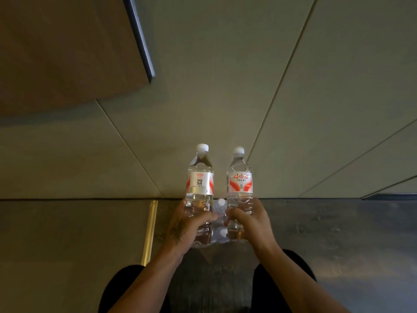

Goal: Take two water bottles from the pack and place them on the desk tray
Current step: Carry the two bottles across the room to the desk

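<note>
I hold two clear water bottles upright in front of me, each with a white cap and a red-and-white label. My left hand [188, 224] grips the lower half of the left bottle [199, 184]. My right hand [248, 221] grips the lower half of the right bottle [239, 181]. Between and below my hands the pack [220, 222] shows through: white caps of more bottles under clear wrap on the floor. No desk tray is in view.
A brown wooden panel with a dark edge [67, 48] fills the upper left. Pale wall panels [225, 86] rise ahead. A brass floor strip [150, 231] runs at my left on the grey floor. My dark-clad knees [288, 274] sit at the bottom.
</note>
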The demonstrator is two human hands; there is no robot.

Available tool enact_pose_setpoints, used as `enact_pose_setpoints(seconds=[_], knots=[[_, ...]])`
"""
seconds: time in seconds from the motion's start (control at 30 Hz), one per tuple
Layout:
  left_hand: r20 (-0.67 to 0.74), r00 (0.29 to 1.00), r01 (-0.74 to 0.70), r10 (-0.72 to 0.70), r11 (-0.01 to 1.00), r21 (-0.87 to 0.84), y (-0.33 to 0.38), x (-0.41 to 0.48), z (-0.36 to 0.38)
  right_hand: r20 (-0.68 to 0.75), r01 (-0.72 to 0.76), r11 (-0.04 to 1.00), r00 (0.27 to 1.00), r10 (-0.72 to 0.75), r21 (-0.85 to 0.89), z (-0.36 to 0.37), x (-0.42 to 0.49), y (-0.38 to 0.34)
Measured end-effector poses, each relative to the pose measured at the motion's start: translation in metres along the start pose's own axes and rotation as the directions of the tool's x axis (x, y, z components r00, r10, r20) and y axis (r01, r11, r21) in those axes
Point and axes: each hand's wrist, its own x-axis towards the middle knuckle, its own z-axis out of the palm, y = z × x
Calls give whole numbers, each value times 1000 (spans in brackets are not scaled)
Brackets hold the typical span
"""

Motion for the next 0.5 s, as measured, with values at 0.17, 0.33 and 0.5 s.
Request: enact_pose_setpoints(seconds=[0.17,0.33,0.5], knots=[[36,999,-5,5,1000,2,114,-93,-6,31,-2,1000,1000,2,13,-19,-84,-101],[27,1000,2,-3,1000,26,222,-193,-8,35,43,999,998,-42,-13,-30,-180,-212],[-17,1000,-22,23,999,45,306,-284,-10,53,76,997,996,-76,-2,-40,-273,-300]])
